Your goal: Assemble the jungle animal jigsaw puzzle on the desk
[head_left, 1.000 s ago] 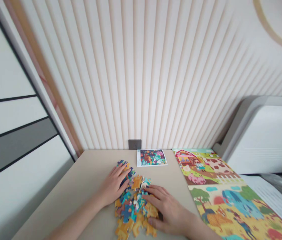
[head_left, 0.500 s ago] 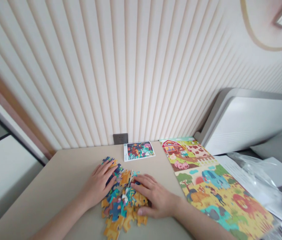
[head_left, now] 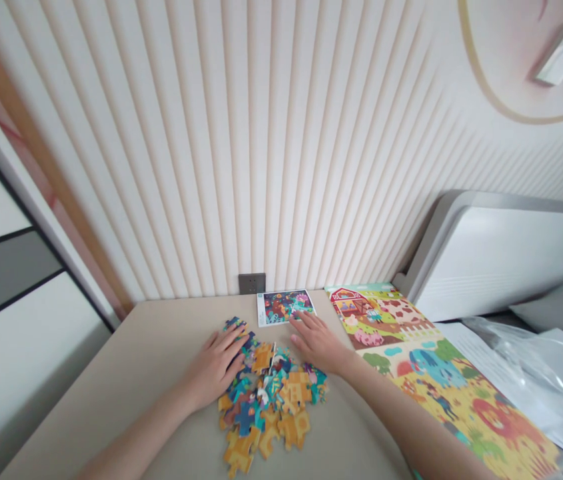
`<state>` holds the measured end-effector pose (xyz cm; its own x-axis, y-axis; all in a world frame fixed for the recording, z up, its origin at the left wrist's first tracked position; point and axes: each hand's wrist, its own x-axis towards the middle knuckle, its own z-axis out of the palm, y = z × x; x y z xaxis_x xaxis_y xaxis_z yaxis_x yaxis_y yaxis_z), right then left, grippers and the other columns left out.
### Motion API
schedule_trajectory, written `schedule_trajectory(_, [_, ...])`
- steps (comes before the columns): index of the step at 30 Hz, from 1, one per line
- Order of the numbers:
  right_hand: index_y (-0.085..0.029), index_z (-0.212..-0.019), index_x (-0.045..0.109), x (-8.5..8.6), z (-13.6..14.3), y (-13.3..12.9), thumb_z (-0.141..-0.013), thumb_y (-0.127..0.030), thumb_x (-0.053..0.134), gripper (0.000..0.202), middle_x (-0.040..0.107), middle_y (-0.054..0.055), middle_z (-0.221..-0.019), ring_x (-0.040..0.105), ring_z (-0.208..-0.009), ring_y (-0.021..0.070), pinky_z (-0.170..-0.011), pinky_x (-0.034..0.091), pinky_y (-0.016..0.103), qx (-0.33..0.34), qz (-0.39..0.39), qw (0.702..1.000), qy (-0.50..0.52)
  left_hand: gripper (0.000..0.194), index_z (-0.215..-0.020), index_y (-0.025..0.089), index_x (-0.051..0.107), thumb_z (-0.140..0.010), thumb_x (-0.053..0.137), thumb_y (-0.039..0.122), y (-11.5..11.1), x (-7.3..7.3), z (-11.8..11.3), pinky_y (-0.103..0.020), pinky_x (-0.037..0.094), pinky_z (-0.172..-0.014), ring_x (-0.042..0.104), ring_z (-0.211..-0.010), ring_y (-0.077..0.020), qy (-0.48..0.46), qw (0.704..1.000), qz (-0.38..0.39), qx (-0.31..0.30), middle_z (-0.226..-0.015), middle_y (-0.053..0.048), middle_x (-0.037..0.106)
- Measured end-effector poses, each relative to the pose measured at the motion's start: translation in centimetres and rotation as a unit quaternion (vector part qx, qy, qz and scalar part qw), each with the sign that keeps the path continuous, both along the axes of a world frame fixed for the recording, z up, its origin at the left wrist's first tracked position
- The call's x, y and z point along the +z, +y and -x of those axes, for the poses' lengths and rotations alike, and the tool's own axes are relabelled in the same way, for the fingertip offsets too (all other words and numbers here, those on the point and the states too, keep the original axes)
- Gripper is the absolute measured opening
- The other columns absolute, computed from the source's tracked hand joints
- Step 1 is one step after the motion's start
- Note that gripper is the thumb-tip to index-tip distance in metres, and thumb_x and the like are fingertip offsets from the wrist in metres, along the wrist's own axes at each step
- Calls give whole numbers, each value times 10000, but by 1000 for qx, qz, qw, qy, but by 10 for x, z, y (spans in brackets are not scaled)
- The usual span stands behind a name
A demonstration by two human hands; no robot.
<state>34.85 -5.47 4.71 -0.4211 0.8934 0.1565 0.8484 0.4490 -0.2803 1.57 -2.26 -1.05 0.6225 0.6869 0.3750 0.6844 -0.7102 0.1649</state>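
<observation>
A heap of loose jigsaw puzzle pieces (head_left: 264,393) lies on the beige table, some with orange backs up, others showing dark blue and teal print. My left hand (head_left: 216,367) rests flat along the heap's left side, fingers stretched over its edge pieces. At the upper right of the heap, my right hand (head_left: 318,343) is open and holds nothing. Its fingertips reach the lower right corner of a small picture card (head_left: 281,308); whether they touch it I cannot tell. The card shows a colourful dark scene with a white border.
Right of the heap lie printed boards with a farm scene (head_left: 376,313) and an animal scene (head_left: 461,400). Beyond them are white papers and a clear plastic bag (head_left: 516,360) beside a grey headboard (head_left: 506,253). A dark wall socket (head_left: 252,283) sits behind the table (head_left: 161,347).
My right hand has moved off the heap, up and to the right, to the picture card. My left hand stays at the heap's left side. The view has shifted slightly.
</observation>
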Motion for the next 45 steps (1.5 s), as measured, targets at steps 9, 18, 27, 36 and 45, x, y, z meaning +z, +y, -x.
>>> schedule_trajectory(9, [-184,-1539,480,-2,22,17,-1103,-510,246,592,433,165,-1621,309,-1544,312,-1244,208,609,-32,28,999,-7,473,-1533,273,508,-1066,437,265,-8,20,-4,-467,412,-1219,424,-1498,-254,-17,991,44,-123,-1605,-67,469])
schedule_trajectory(18, [-276,-1390,653,28,55,-38,-1037,-499,514,440,623,107,-1444,569,-1342,263,-1164,413,428,152,46,984,82,533,-1538,292,488,-1010,515,227,-18,37,-4,-438,430,-1210,488,-1456,-232,-32,980,64,-184,-1558,-63,532])
schedule_trajectory(27, [-250,-1385,653,0,8,-47,-909,-452,697,520,695,99,-1233,672,-1105,270,-991,549,418,-14,94,952,291,444,-1405,267,622,-992,482,186,-21,41,-8,-453,482,-1160,589,-1334,-247,-55,988,41,-136,-1355,-83,684])
schedule_trajectory(36, [-169,-1454,548,-24,-11,-37,-874,-502,736,695,674,-4,-819,584,-644,141,-568,469,254,-130,170,880,424,417,-1416,228,614,-1028,499,326,-15,27,-5,-490,457,-1178,548,-1371,-280,-55,997,44,-27,-1456,-102,607])
schedule_trajectory(45, [-170,-965,686,-19,-14,-36,-855,-572,756,423,656,-11,-727,556,-575,130,-512,426,241,-151,191,844,477,339,-1315,242,676,-1038,483,276,-17,37,-8,-427,520,-1074,643,-1199,-244,-63,992,61,-87,-1256,-98,707])
